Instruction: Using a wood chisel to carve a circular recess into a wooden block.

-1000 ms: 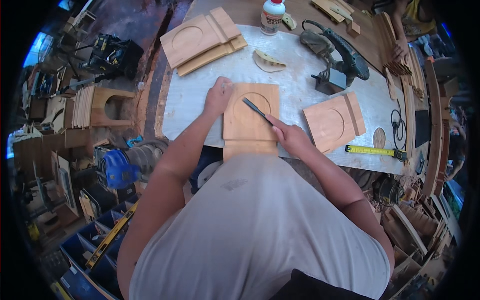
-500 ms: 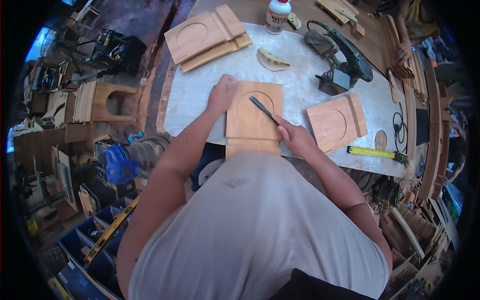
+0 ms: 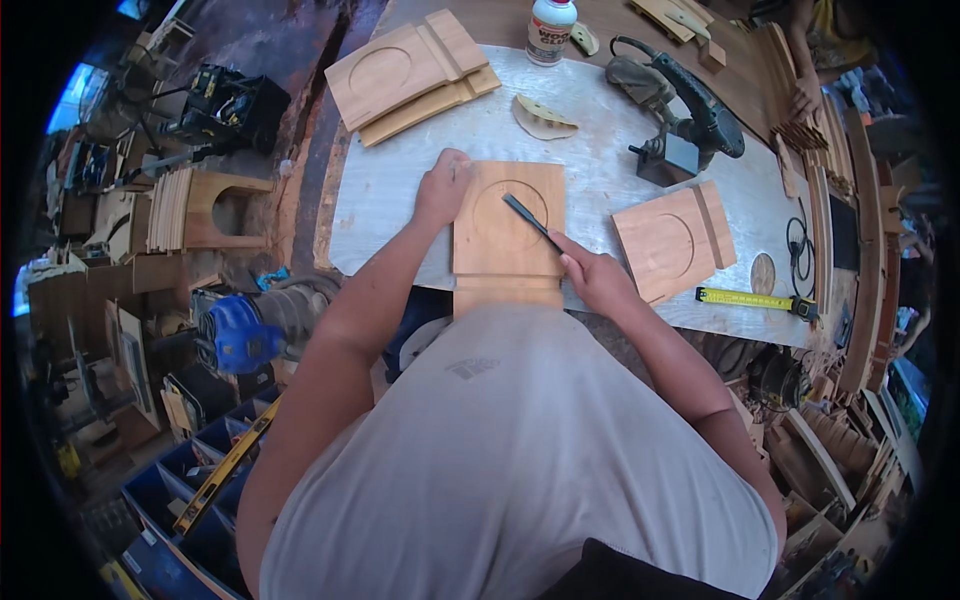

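Observation:
A wooden board (image 3: 485,243) with a shallow round recess and a groove across its near end lies in front of me, its near end against my shirt. My left hand (image 3: 442,188) grips the board's far left edge, fingers curled and partly hidden. In my right hand (image 3: 596,277) is a slim dark chisel (image 3: 527,217), held low at the board's right side. The chisel slants up and left, its flat end over the recess; whether it touches the wood I cannot tell.
Similar boards lie at the right (image 3: 665,240) and stacked at the far left (image 3: 400,75). A glue bottle (image 3: 550,35), curved wood offcut (image 3: 543,118), power sander (image 3: 695,110) and tape measure (image 3: 755,301) sit on the bench (image 3: 400,160). Another person's hand (image 3: 803,103) is at the far right.
The chisel's flat end has shifted slightly to the right over the recess. My left hand stays on the board's edge.

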Demonstrator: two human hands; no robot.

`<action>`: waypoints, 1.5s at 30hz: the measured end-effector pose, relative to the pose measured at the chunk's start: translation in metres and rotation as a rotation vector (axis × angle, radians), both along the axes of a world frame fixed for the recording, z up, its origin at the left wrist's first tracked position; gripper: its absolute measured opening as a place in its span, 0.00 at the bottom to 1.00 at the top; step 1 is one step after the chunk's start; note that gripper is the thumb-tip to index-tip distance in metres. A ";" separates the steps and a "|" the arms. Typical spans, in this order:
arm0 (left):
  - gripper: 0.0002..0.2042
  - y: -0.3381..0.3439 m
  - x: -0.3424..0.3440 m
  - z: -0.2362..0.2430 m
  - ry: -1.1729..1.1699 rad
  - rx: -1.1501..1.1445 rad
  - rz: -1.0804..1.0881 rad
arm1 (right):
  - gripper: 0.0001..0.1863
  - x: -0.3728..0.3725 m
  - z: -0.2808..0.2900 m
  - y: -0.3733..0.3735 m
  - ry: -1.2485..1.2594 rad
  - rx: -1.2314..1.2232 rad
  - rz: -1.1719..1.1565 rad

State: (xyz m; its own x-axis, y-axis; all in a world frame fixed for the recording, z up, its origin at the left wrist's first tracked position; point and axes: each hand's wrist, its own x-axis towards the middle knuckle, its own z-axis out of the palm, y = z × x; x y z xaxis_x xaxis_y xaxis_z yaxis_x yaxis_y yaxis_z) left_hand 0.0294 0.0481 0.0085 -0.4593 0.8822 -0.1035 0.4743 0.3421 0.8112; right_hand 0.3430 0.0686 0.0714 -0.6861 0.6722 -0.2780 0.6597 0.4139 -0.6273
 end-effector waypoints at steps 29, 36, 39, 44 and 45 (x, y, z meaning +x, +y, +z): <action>0.12 -0.001 0.001 0.005 -0.037 0.003 -0.021 | 0.24 -0.008 0.010 0.000 -0.071 0.004 0.002; 0.12 -0.002 0.000 0.005 -0.029 -0.010 -0.028 | 0.24 -0.021 0.020 0.000 -0.144 -0.035 0.016; 0.12 -0.001 -0.001 0.006 -0.037 -0.028 -0.036 | 0.24 -0.006 0.010 -0.003 -0.060 -0.021 0.010; 0.12 -0.002 0.000 0.005 -0.021 0.005 -0.031 | 0.24 -0.015 0.021 -0.003 -0.139 0.004 0.034; 0.12 -0.002 0.000 0.006 -0.017 -0.010 -0.027 | 0.24 -0.013 0.019 -0.003 -0.122 0.022 0.035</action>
